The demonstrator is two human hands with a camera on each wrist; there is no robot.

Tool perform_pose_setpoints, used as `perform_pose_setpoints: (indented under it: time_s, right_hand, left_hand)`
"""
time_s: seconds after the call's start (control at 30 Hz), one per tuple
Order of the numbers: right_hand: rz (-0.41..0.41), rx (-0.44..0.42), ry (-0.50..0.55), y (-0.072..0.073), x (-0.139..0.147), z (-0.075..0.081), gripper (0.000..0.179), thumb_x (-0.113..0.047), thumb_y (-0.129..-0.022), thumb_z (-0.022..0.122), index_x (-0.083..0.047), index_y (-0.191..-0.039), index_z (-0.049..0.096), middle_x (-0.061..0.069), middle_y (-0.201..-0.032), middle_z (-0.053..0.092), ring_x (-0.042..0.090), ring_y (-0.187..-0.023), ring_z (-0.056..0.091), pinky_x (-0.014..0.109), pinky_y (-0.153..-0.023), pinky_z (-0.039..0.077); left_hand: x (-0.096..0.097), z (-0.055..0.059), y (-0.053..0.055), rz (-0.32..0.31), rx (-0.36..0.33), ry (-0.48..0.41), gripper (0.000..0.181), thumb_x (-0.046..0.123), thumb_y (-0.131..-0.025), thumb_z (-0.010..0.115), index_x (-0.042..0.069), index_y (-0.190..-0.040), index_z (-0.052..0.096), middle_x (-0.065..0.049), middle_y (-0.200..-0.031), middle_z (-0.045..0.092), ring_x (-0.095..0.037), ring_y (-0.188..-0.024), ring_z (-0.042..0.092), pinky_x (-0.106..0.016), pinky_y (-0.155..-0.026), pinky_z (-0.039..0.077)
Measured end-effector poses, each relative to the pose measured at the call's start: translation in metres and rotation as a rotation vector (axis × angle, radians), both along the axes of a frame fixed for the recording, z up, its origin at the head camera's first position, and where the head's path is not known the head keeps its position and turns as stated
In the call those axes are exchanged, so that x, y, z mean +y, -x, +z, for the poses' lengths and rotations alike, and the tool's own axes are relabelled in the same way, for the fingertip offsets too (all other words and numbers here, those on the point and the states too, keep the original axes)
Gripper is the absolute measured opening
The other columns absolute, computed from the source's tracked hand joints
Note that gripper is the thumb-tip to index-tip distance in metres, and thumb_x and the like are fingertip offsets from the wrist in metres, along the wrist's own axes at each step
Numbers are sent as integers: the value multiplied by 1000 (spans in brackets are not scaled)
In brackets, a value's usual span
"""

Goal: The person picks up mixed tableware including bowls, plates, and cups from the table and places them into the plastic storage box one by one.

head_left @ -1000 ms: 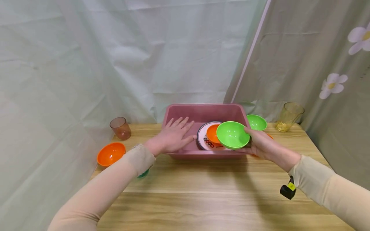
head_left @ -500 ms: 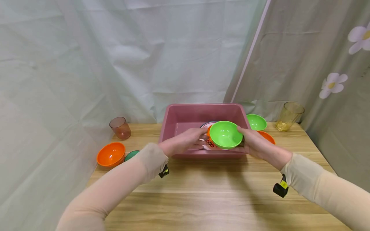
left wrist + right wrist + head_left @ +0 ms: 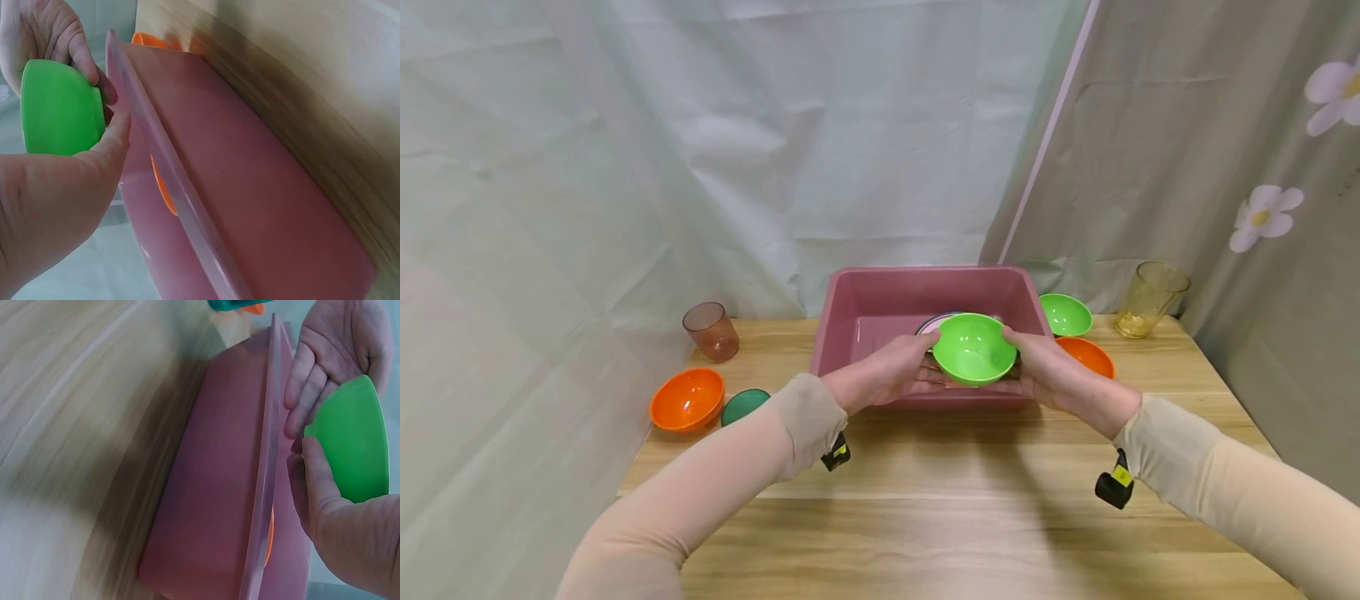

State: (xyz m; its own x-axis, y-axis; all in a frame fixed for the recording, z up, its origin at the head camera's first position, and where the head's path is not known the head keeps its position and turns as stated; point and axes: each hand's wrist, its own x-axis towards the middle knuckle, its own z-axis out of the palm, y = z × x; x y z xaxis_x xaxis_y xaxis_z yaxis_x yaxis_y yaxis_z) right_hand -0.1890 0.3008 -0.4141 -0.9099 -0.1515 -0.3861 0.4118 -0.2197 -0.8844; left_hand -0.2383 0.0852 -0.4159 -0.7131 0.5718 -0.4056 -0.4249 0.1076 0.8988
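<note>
A light green bowl (image 3: 974, 350) is held between both hands over the front of a pink basin (image 3: 917, 292), its inside facing up and toward me. My left hand (image 3: 883, 373) holds its left side, thumb at the rim and fingers spread below. On the opposite side my right hand (image 3: 1060, 375) grips it with the thumb on the rim and the fingers underneath. Both wrist views show the bowl (image 3: 59, 112) from the side, above the basin's front edge. Inside the basin, a plate (image 3: 934, 322) is mostly hidden by the bowl; an orange rim (image 3: 269, 537) shows past the basin's edge.
At left on the wooden table (image 3: 880, 533) stand a reddish cup (image 3: 711, 332), an orange bowl (image 3: 688, 400) and a dark green bowl (image 3: 745, 404). Right of the basin are another green bowl (image 3: 1066, 315), an orange bowl (image 3: 1086, 357) and a yellow cup (image 3: 1152, 298). Curtains (image 3: 880, 133) hang behind.
My left hand has come from the basin's left side, fingers spread, to the bowl's left side. The right hand has carried the green bowl a little leftward.
</note>
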Motion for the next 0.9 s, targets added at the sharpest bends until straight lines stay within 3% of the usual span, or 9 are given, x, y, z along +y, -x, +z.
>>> perform_pose_setpoints:
  time_s: [0.4,0.57,0.9]
  right_hand:
    - [-40,-44,19,2,-5,-4,59,-31,-113,29,-1,-162,15,26,-153,37,29,-115,62,50,-99,52]
    - [-20,-37,10,1,-6,-6,59,-32,-113,27,2,-161,16,28,-152,37,26,-112,63,50,-99,52]
    - [9,-4,20,0,-6,-7,60,-34,-113,29,0,-162,17,32,-154,36,36,-125,57,51,-102,48]
  left_hand:
    - [0,-5,2,70,-109,-120,52,28,-114,31,-9,-152,31,-35,-137,53,-42,-130,55,-46,-101,52]
    - [-1,-6,2,68,-121,-123,52,28,-114,31,-8,-152,31,-35,-136,52,-41,-130,54,-44,-100,53]
    - [-2,-5,6,74,-106,-103,53,26,-114,31,-8,-154,29,-34,-132,55,-43,-128,56,-43,-100,53]
